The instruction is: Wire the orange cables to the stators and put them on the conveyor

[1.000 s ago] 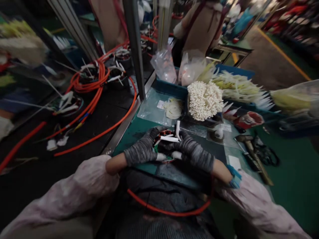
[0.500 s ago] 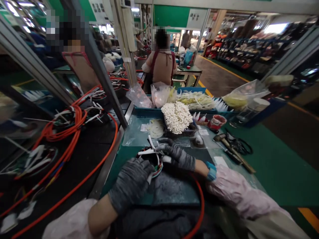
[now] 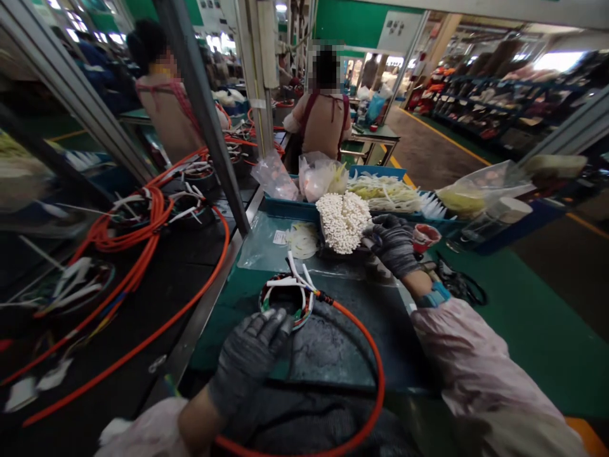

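A round motor stator point(image 3: 309, 310) with coloured windings lies on the dark mat in front of me. White sleeved leads point(image 3: 299, 270) rise from its far side and join an orange cable point(image 3: 375, 355), which loops round to the right and back toward me. My left hand point(image 3: 254, 355), in a grey knit glove, grips the stator's near rim; the thumb is hidden. My right hand point(image 3: 392, 244), gloved too, is at the right side of a thick bundle of thin white tubes point(image 3: 343, 222). Its fingers are bent, and what they pinch there is hidden.
More stators point(image 3: 78, 292) and coiled orange cable point(image 3: 128, 231) crowd the black bench at left. A blue tray point(image 3: 295, 208) with yellowish sleeves and plastic bags spans the back. A red-and-white cup point(image 3: 425, 236) and a clear jar point(image 3: 492, 222) stand right. Two people sit ahead.
My right hand has left the stator's leads and moved forward and right to the white tube bundle. The orange cable's joint with the leads is now uncovered. My left hand remains on the stator.
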`<state>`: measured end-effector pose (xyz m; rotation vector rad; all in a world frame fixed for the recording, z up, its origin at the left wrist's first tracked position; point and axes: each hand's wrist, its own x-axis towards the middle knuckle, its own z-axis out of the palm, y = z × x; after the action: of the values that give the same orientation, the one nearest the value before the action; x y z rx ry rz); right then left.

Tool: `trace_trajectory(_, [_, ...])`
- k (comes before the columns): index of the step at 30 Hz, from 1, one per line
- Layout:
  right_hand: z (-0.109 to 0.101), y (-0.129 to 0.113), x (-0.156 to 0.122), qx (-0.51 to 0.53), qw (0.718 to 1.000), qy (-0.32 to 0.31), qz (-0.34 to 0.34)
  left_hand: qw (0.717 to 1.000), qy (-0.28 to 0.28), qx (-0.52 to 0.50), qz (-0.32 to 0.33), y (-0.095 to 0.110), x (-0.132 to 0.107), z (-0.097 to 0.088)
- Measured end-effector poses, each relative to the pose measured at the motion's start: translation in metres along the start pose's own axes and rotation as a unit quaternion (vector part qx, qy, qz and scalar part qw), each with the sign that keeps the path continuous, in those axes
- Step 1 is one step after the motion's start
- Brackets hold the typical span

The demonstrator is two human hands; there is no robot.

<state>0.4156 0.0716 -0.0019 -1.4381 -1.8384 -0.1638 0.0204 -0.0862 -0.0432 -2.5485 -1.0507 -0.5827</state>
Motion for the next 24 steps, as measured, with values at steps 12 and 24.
trace_trajectory(12, [-0.050, -0.074, -0.024, 0.242, 0.954, 0.168, 0.061, 0.982, 0.126, -0.104, -0.096, 0.021, 0.019, 0.028])
trace_trajectory(24, [-0.032, -0.168, -0.113, 0.364, 0.927, 0.010, 0.091, 0.966, 0.105, -0.230, -0.060, 0.000, 0.022, 0.037])
